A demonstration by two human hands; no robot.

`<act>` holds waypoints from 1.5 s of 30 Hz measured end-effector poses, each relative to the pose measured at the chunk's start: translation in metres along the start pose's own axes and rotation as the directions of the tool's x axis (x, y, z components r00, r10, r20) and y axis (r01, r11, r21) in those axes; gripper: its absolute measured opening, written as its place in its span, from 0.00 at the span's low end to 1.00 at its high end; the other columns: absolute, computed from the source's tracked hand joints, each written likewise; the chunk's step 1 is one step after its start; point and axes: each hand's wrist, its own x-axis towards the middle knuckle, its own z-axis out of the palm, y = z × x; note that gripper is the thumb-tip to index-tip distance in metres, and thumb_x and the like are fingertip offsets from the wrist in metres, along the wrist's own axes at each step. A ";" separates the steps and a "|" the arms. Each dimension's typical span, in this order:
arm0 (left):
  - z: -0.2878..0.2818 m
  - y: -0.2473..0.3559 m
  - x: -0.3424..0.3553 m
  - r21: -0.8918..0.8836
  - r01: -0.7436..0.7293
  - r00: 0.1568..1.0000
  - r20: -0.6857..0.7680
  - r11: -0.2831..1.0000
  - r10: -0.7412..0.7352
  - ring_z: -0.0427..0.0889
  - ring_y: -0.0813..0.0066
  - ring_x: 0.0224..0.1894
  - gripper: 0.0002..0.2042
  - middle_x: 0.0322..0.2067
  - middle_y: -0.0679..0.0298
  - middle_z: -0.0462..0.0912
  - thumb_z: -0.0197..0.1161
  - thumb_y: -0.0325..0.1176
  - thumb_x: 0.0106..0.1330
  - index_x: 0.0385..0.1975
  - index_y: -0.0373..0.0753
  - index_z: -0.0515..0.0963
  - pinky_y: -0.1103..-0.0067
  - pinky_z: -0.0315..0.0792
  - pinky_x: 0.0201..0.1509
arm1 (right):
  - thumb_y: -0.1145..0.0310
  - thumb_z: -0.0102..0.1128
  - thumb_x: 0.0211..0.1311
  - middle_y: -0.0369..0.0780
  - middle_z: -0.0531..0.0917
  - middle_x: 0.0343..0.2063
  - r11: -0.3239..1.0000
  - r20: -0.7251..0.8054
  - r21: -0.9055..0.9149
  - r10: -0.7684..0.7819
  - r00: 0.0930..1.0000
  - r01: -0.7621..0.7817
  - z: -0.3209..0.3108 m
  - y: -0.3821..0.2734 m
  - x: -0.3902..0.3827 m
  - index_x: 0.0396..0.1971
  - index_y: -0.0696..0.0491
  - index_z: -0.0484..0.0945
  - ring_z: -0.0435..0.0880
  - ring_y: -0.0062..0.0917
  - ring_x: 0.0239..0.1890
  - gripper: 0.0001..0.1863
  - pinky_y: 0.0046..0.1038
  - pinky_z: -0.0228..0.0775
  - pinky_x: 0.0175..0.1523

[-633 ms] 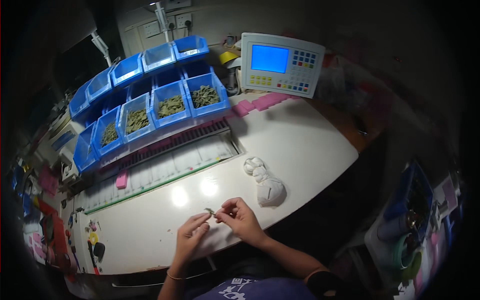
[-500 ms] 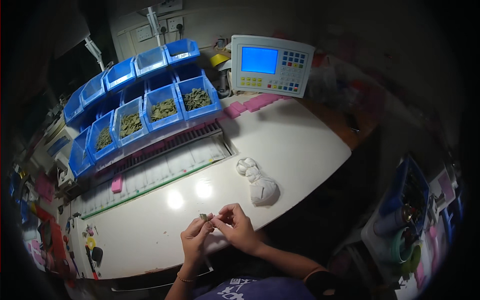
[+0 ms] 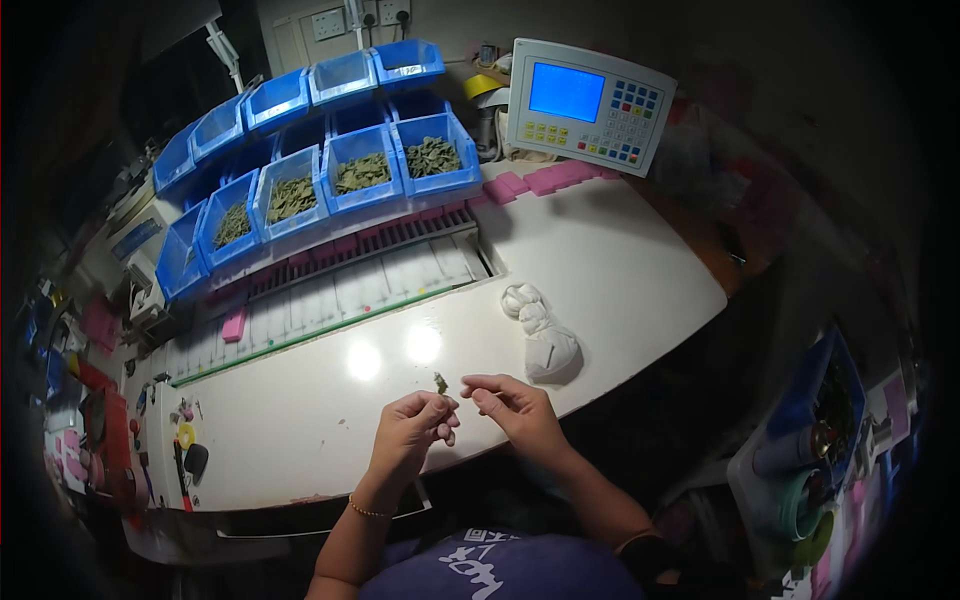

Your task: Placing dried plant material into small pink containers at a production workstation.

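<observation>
Between thumb and fingers of my left hand point(image 3: 408, 428) is a small dull-green leaf-like piece point(image 3: 441, 384), sticking up from the fingertips. My right hand point(image 3: 515, 408) is close beside it, off the piece, its thumb and forefinger stretched toward the left hand and slightly apart. I see nothing in the right hand, though its lower fingers are partly hidden. Both hands are over the front edge of the white tabletop point(image 3: 290, 440). Beyond my right hand lies a knotted white cloth bundle point(image 3: 549, 352).
Blue bins point(image 3: 203, 268) stand in tiers at the back left, several holding green leaf-like pieces point(image 3: 362, 174). Before them runs a slatted panel with a green edge strip point(image 3: 320, 340) and a pink block point(image 3: 234, 324). A keypad console point(image 3: 592, 105) with a blue screen stands behind.
My right hand has drawn away from the left, leaving the green piece in the left hand alone. The whole view has shifted, so the bench appears further right and higher.
</observation>
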 end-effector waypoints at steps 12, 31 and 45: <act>0.005 0.008 -0.006 -0.033 0.060 0.998 -0.008 0.998 -0.061 0.77 0.79 0.21 0.09 0.22 0.60 0.80 0.65 0.31 0.67 0.30 0.31 0.79 0.82 0.76 0.25 | 0.68 0.59 0.70 0.37 0.85 0.44 0.981 0.221 0.106 0.137 0.966 -0.163 0.006 -0.003 -0.008 0.48 0.58 0.83 0.80 0.18 0.43 0.13 0.22 0.71 0.53; 0.004 0.017 -0.018 -0.031 0.186 0.977 0.113 0.982 -0.181 0.79 0.74 0.32 0.13 0.34 0.55 0.82 0.58 0.35 0.71 0.39 0.28 0.79 0.73 0.81 0.40 | 0.70 0.60 0.69 0.34 0.81 0.37 0.911 0.300 0.346 0.121 0.946 -0.226 0.004 0.005 0.000 0.41 0.60 0.82 0.78 0.17 0.42 0.09 0.23 0.68 0.54; 0.011 0.002 -0.017 0.156 -0.011 0.999 0.031 0.988 0.006 0.79 0.76 0.31 0.08 0.31 0.60 0.81 0.60 0.30 0.69 0.35 0.30 0.79 0.76 0.78 0.37 | 0.71 0.61 0.67 0.35 0.80 0.31 0.969 0.099 0.234 0.058 0.993 -0.080 0.017 0.003 -0.011 0.36 0.58 0.80 0.78 0.19 0.42 0.05 0.25 0.72 0.48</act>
